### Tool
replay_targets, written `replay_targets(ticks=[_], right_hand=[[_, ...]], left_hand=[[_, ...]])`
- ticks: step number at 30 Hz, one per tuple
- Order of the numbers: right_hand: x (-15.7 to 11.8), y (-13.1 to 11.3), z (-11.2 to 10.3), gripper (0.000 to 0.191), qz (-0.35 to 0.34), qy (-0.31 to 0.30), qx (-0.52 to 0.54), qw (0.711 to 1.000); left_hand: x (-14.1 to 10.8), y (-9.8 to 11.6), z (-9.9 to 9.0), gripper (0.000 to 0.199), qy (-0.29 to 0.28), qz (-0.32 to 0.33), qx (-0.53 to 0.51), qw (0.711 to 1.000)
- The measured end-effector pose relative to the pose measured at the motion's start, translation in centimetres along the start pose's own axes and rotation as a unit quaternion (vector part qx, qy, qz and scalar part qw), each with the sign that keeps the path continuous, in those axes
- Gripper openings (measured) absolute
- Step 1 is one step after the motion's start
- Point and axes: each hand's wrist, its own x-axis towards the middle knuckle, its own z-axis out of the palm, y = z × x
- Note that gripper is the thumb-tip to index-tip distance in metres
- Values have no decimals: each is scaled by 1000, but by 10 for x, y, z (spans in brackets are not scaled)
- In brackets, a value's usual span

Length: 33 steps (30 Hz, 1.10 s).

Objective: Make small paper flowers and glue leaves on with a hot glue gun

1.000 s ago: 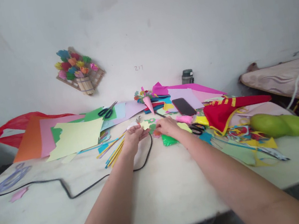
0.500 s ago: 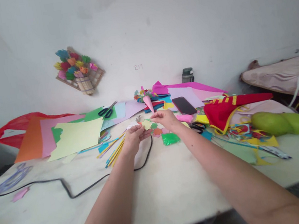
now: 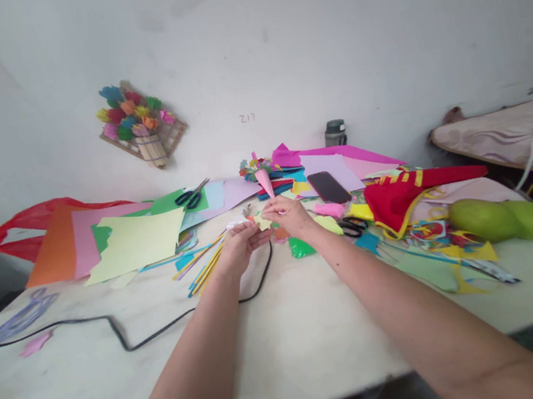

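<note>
Pinched in my left hand is a small pale yellow paper cutout, near the middle of the table. My right hand is closed at the cutout's upper right edge, its fingertips together; anything between them is too small to make out. Just beyond the hands stands a pink paper cone with colourful paper shapes at its top. A shiny green packet lies below my right wrist. Blue and yellow strips fan out beside my left hand.
Coloured sheets and scissors lie at the back left. A phone, black-handled scissors, red cloth, paper scraps and green fruit are at right. A black cable crosses the left side.
My right hand has moved slightly left, onto the edge of the yellow cutout. My left hand has stayed nearly still, holding the cutout.
</note>
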Motion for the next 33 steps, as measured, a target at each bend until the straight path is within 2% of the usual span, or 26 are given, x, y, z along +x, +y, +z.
replay_targets(ticks=[12, 22, 29, 33], right_hand=[[1, 1, 1, 10, 4, 9, 4, 1000], [0, -2, 1, 8, 6, 14, 74, 997], [3, 6, 3, 5, -29, 24, 89, 995], [3, 6, 1, 11, -48, 24, 64, 997]], left_hand=[[0, -1, 1, 11, -2, -1, -7, 1000], [0, 0, 1, 8, -5, -1, -12, 1000], [0, 0, 2, 7, -4, -7, -11, 1000], [1, 0, 2, 5, 7, -7, -19, 1000]])
